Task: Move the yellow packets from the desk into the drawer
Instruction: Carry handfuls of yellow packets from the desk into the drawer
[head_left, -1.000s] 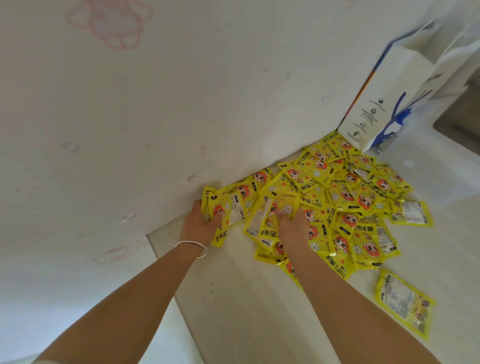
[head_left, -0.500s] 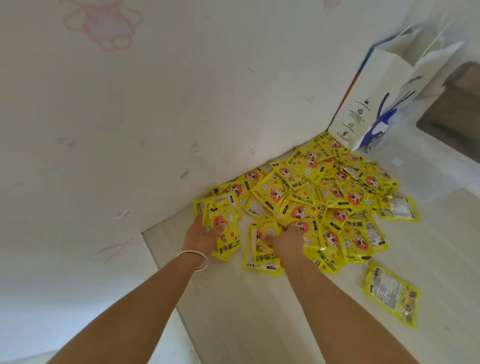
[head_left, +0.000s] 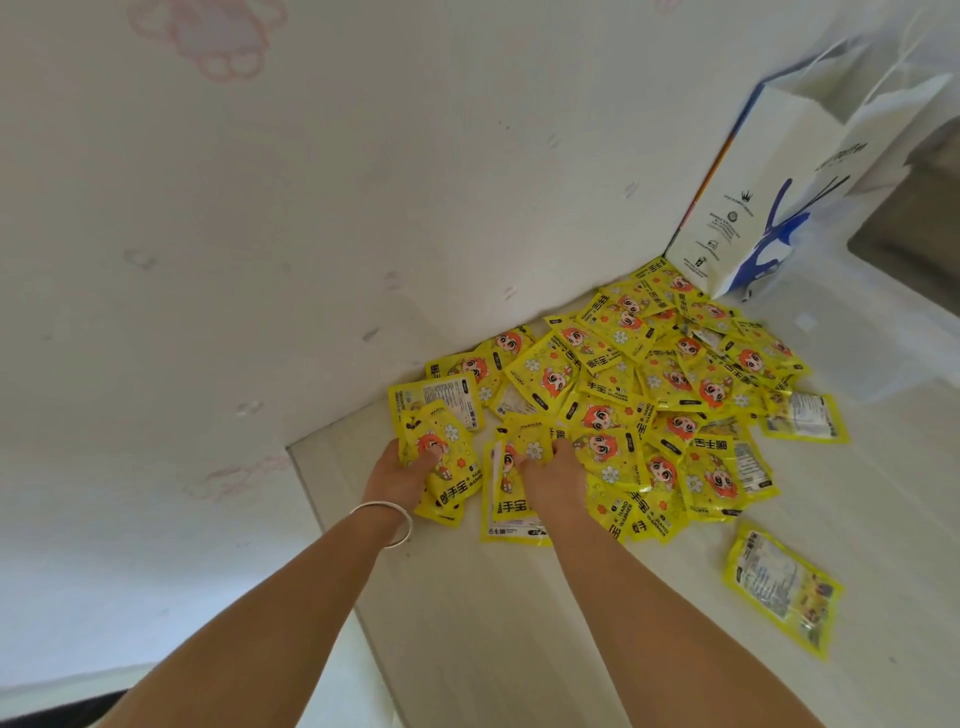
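Left hand (head_left: 400, 475) pinches a small stack off the yellow packets (head_left: 644, 400) heaped on the worktop (head_left: 519, 623) by the wall; right hand (head_left: 553, 475) clutches another bunch — slick foil, overfull grips, so packets may slide out. Drawer's nowhere in view.

Glossy yellow foil packets with a red-haired cartoon face (head_left: 618, 415), heaped beyond and right of both hands: "HAND WARMER" in small black capitals plus large Chinese characters "手宝". Same print on the packet under the left hand (head_left: 397, 475) thumb. Packet just beyond the right hand (head_left: 550, 475) shows "MARTIJIA" on its top edge, small and uncertain. White paper carrier bag with blue brush strokes (head_left: 737, 228), far beyond the right hand: crown logo, fine print too small to read.
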